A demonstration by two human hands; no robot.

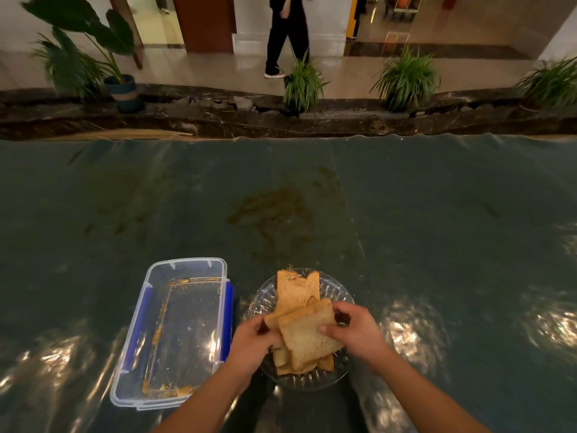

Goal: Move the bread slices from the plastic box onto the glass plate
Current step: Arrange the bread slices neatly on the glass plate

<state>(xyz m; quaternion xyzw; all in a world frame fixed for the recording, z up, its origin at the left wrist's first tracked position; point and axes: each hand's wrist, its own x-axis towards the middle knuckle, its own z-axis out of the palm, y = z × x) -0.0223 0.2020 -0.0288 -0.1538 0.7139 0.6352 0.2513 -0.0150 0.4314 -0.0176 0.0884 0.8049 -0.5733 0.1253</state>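
A clear plastic box point(175, 332) with blue side clips lies at the near left; only crumbs and small scraps show on its bottom. To its right stands the glass plate point(338, 292) with several bread slices point(298, 290) piled on it. My left hand point(249, 345) grips the left edge of the top bread slice point(307, 337). My right hand point(356, 332) pinches the same slice at its right edge, thumb on top. The slice is tilted just above the pile, over the near half of the plate.
The table wears a dark green shiny cover point(406, 229) with a brownish stain point(274, 210) at its middle. Beyond the far edge run a dark stone ledge, several potted plants point(303, 82), and a person point(285, 35) walking on the tiled floor.
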